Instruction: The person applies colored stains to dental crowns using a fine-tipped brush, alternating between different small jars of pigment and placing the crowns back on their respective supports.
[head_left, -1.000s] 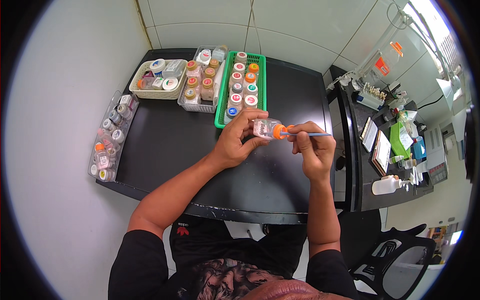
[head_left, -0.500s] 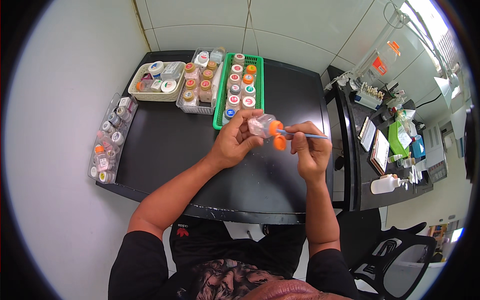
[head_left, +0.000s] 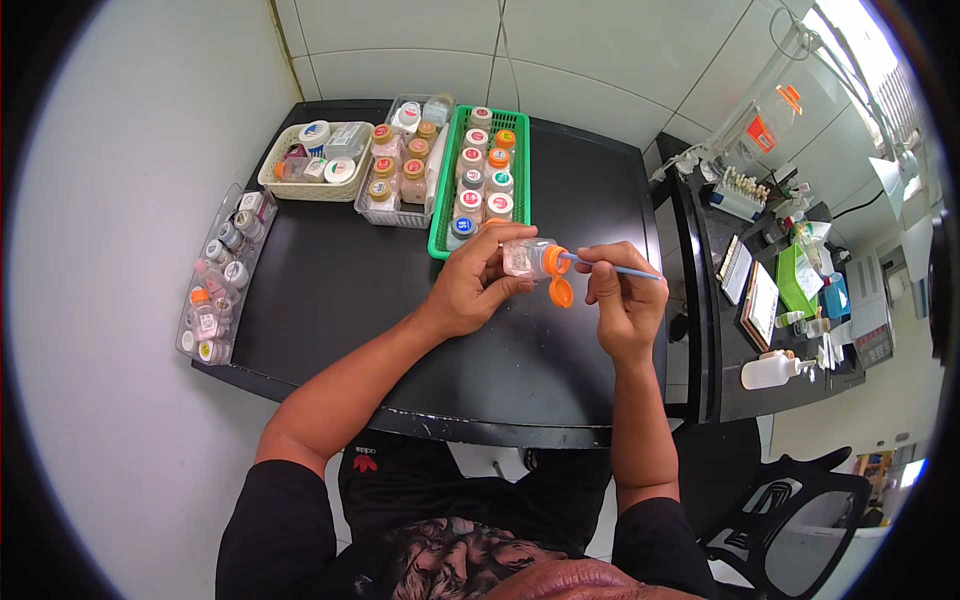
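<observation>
My left hand (head_left: 466, 285) is closed round a small clear bottle (head_left: 522, 259) that lies tilted on its side, its mouth toward the right. Pinkish contents and a pale label show through or on its wall. The bottle's orange flip lid (head_left: 561, 292) hangs down, hinged from the orange collar. In a pinch grip my right hand (head_left: 626, 297) holds a thin blue stick (head_left: 622, 269), whose left end reaches the bottle's mouth; whether its tip is inside I cannot tell. Both hands are above the black table (head_left: 470, 375), in front of the green basket.
A green basket (head_left: 436, 243) holds several capped bottles. Left of it stand a clear bin (head_left: 398, 217) of gold-lidded jars, a cream basket (head_left: 310, 192) and a clear tray (head_left: 186, 318) of small jars. A dark side counter (head_left: 722, 385) at right carries a white pump bottle (head_left: 768, 370).
The bottle has rolled a little in my left hand, and its label now faces up more. The blue stick stays at its mouth, with my right hand nearly in place.
</observation>
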